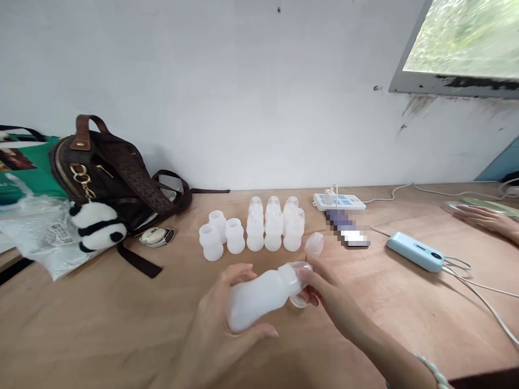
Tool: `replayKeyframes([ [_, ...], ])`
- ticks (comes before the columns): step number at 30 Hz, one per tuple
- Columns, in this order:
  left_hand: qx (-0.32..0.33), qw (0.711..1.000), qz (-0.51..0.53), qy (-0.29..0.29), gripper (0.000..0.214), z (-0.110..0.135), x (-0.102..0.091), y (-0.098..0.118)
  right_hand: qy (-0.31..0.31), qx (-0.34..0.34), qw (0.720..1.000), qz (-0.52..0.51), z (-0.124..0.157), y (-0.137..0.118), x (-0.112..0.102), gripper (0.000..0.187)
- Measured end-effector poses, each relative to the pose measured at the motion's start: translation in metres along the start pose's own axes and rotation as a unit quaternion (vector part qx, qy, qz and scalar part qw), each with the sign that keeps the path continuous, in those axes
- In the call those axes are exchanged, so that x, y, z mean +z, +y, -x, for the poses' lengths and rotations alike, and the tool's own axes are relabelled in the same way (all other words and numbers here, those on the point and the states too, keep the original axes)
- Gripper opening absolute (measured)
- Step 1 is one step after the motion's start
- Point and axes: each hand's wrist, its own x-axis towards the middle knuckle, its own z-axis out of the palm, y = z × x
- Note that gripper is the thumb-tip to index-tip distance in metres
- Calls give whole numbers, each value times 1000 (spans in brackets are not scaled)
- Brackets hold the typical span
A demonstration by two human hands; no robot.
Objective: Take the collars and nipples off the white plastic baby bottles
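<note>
My left hand [221, 324] is wrapped round a frosted white plastic bottle [259, 294] held on its side above the wooden table [101, 324]. My right hand [324, 292] pinches a clear cap [300, 281] at the bottle's neck. A loose clear cap [314, 244] stands on the table just beyond my right fingers. Behind it stand several capped white bottles [273, 229] in rows, and to their left three open ones [221, 237].
A brown backpack [113, 173] with a panda plush [97, 226] lies at the left, beside a plastic bag [44, 232] and a small mouse-like device [157, 236]. At the right are a power strip [338, 201], a light blue device [413, 251] with cables, and another person's hand [486, 219].
</note>
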Motion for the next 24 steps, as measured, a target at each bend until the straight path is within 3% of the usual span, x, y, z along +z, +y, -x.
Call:
replayKeyframes([
  [3, 60, 994, -70, -51, 41, -1, 9, 5, 21, 20, 999, 28, 7, 5, -1, 31],
  [5, 88, 990, -94, -63, 41, 0, 13, 9, 37, 8, 999, 34, 11, 4, 2, 34],
  [8, 80, 993, -55, -71, 41, 0, 14, 19, 41, -25, 999, 20, 12, 2, 2, 36],
  [11, -21, 997, 28, -69, 38, -2, 6, 26, 140, -90, 986, 23, 1, -7, -23, 32],
  [13, -125, 986, 88, -63, 38, -2, -5, 23, 272, -172, 947, 23, -11, -17, -53, 35],
  [15, -208, 965, 141, -71, 41, -1, -17, 14, 337, -216, 916, 12, -23, -28, -85, 31],
  [16, -232, 957, 156, -72, 42, 0, -22, 8, 351, -216, 909, 70, -28, -32, -97, 25],
  [18, -250, 952, 169, -62, 44, 2, -28, -2, 309, -175, 904, 237, -37, -34, -111, 25],
  [20, -249, 953, 166, -48, 46, 4, -29, -7, 226, -127, 884, 390, -45, -28, -112, 29],
  [24, -221, 963, 145, -47, 45, 3, -21, -5, 120, -86, 844, 516, -59, -5, -105, 33],
])
